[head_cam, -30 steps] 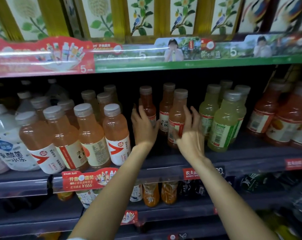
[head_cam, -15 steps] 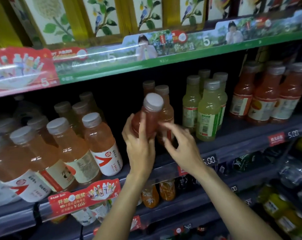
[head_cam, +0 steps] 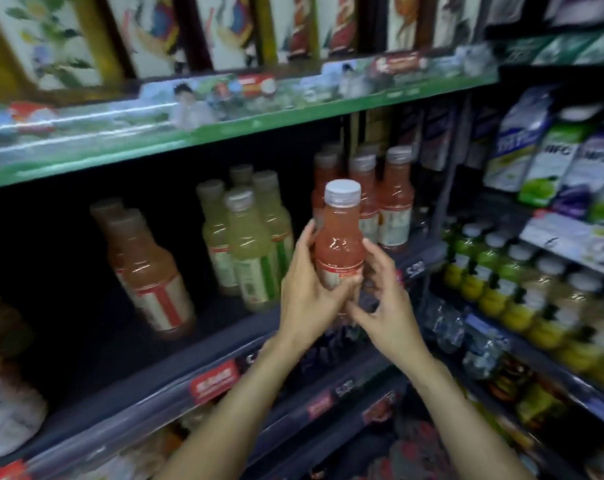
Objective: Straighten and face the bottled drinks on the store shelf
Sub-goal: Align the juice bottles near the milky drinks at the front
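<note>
I hold a pink-orange drink bottle with a grey cap upright in front of the shelf, lifted off it. My left hand grips its lower body from the left, thumb across the label. My right hand touches the bottle's right side and base with curled fingers. Behind it stand several pink-orange bottles of the same kind. To the left are yellow-green bottles, and further left two orange bottles. The frame is motion-blurred.
The dark shelf has a bare stretch between the orange and green bottles. Price tags line its front rail. Cartons and small yellow-green bottles fill the adjoining rack at right. Lower shelves hold more drinks.
I lifted one pink-orange bottle off the shelf and carried it right, in front of the matching pink-orange bottles. The view swung right, so the left bottles slid out of frame.
</note>
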The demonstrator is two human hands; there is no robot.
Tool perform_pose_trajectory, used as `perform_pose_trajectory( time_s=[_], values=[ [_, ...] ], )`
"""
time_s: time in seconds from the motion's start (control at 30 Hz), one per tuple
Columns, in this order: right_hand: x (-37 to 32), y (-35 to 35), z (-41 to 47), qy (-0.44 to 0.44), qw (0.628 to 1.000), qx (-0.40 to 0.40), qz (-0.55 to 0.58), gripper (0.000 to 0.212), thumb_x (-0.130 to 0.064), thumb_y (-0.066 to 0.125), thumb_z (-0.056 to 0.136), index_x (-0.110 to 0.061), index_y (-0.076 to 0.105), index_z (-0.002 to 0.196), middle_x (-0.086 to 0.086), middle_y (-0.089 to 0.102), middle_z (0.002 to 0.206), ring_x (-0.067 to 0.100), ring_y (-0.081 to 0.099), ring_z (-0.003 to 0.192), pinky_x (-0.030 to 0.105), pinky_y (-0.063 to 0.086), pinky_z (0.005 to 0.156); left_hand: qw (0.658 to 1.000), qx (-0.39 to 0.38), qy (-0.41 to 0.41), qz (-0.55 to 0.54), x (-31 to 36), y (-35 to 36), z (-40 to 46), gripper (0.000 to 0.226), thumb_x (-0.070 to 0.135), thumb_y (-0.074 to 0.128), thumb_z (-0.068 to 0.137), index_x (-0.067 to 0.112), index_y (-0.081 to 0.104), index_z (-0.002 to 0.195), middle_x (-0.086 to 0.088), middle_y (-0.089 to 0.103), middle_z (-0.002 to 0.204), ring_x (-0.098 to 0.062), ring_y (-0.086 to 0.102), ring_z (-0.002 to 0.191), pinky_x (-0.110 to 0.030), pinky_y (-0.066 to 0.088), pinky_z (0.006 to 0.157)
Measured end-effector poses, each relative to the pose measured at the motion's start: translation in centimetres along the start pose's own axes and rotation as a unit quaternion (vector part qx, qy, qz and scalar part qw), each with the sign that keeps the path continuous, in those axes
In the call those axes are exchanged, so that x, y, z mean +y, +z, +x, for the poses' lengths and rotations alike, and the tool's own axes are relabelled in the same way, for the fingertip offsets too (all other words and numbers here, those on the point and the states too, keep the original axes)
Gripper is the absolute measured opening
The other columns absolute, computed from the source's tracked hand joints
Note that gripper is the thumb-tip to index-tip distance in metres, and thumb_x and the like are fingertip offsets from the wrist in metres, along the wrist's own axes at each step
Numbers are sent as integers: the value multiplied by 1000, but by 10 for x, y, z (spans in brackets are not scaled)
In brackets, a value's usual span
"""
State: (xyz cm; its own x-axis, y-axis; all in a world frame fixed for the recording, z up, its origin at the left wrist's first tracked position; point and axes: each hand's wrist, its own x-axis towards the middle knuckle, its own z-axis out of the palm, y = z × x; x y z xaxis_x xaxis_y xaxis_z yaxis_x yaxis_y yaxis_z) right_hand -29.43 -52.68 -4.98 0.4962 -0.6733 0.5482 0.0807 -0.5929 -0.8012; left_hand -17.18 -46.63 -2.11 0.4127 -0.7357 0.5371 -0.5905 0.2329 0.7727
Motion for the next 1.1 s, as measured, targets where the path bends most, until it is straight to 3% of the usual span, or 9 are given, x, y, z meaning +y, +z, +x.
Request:
perform_pose_trajectory(
  time_s=[0.07,0.2,0.33,0.5,0.73,0.87,0.97,1.03,1.1],
  values=[
    [16,-27,22,0,1000,21,-17,88,-6,69,83,-55,20,138,-10,39,147,8,44,131,39,43,105,1000,21,2,3,5,37,25,91,43,77,72,33,23,144,16,47,136,1,49,123,-34,45,102],
    [38,-45,68,-17,996,37,-79,88,-6,67,84,-53,17,139,-8,45,142,7,55,118,17,49,89,992,123,-23,16,2,77,67,88,30,84,69,34,31,139,13,57,126,-1,56,114,-30,47,99],
    [63,-40,87,-16,992,9,-122,88,-10,72,80,-45,19,141,-2,50,136,14,58,113,32,55,83,986,133,-45,93,-23,80,80,89,30,84,67,27,35,141,3,57,130,-10,58,115,-30,48,96],
    [79,-36,94,-51,978,22,-203,86,-21,75,76,-42,23,142,-1,37,135,20,43,126,41,49,95,985,142,-67,71,-41,80,78,85,30,83,68,33,34,137,3,51,133,-6,53,119,-37,48,98],
    [88,-43,98,-53,981,-13,-187,89,-17,71,81,-40,16,147,-1,40,131,19,43,127,40,51,92,984,132,-75,92,-38,90,85,89,25,84,69,23,31,140,-1,42,137,-12,49,122,-30,45,100],
    [85,-47,95,-65,984,-10,-166,67,-18,62,88,-27,29,145,-1,46,133,12,46,124,33,49,95,987,115,-93,65,-34,97,79,91,35,74,80,24,16,149,-2,40,144,-9,43,130,-36,41,107],
    [74,-55,91,-82,987,30,-135,49,-16,57,92,-19,41,138,-3,55,129,5,47,120,26,42,99,991,70,-112,39,-27,90,69,89,57,51,87,31,-4,150,22,51,133,9,49,120,-23,41,103],
    [64,-62,87,-66,992,39,-103,43,-13,57,92,-20,46,133,-8,61,116,2,56,107,22,46,92,990,66,-118,26,-21,75,57,81,47,51,91,25,0,150,41,44,123,21,46,110,-15,39,98],
    [52,-64,83,-88,990,40,-98,31,-15,55,94,-20,54,124,-9,66,102,5,62,88,24,52,78,989,60,-129,31,-9,53,41,68,23,55,95,21,16,150,30,49,124,14,52,108,-14,42,95]
  ],
)
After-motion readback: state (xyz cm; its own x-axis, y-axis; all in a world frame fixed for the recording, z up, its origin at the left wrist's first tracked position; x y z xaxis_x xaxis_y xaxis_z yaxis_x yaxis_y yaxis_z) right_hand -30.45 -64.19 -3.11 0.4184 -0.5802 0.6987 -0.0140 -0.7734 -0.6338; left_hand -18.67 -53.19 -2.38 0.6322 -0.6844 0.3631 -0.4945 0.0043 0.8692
